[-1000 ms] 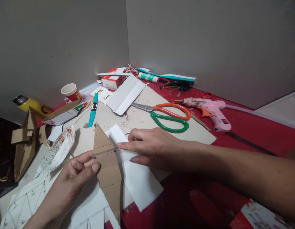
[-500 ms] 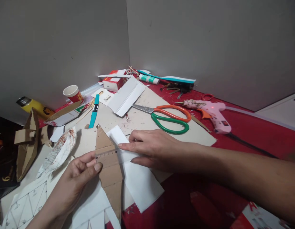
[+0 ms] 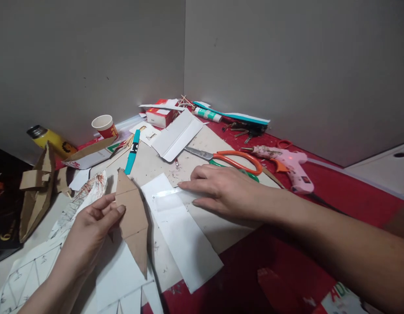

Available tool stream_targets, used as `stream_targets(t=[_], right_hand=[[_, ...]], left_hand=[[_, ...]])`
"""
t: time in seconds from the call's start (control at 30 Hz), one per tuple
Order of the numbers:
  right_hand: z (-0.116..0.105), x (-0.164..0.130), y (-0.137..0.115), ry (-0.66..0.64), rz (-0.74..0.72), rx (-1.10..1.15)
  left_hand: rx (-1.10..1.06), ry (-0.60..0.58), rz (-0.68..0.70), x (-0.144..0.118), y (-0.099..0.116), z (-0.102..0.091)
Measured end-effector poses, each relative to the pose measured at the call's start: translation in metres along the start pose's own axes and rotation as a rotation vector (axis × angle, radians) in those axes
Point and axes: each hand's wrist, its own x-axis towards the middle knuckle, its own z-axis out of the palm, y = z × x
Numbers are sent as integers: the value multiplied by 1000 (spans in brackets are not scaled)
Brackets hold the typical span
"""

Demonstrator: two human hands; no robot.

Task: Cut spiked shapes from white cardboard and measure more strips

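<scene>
From the head view I take the white paper strip as my landmark: it lies flat on the beige cardboard work mat, running from near the centre of the mat down toward its near edge. My right hand rests on the far end of that strip, fingers stretched almost flat and close together, pinning what looks like a clear ruler across the paper; it grips nothing, it only presses down. My left hand is just to the left of the strip, its thumb and fingers closed in a pinch on the edge of the pointed brown cardboard piece, which sits tilted beside the strip's long edge, apart from it as far as I can tell. Beyond the strip lie the orange-and-green scissors, partly hidden by my right hand, and further right of them the pink glue gun on the red table cover. Far left of the strip stand a paper cup and a yellow bottle. To do this well, I judge the right hand should keep even pressure so the paper cannot skate, while the left lowers the cardboard squarely, point and long edge lined up with the strip before it is pressed flat; a light pinch avoids creasing the cardboard.
</scene>
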Motion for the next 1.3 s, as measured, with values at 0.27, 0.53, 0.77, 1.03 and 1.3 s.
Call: stream_targets(t=[0.27, 0.53, 0.77, 1.03, 1.3], right_hand=[[10, 2, 2, -65, -56, 17], [4, 1, 4, -90, -73, 11], [6, 3, 6, -106, -124, 18], [6, 3, 8, -142, -112, 19], [6, 2, 10, -141, -146, -15]], left_hand=[[427, 76, 252, 10, -6, -10], [1270, 161, 897, -20, -5, -3], [1476, -362, 1303, -47, -34, 32], [1609, -399, 1368, -43, -37, 34], [1570, -427, 1321, -42, -40, 33]])
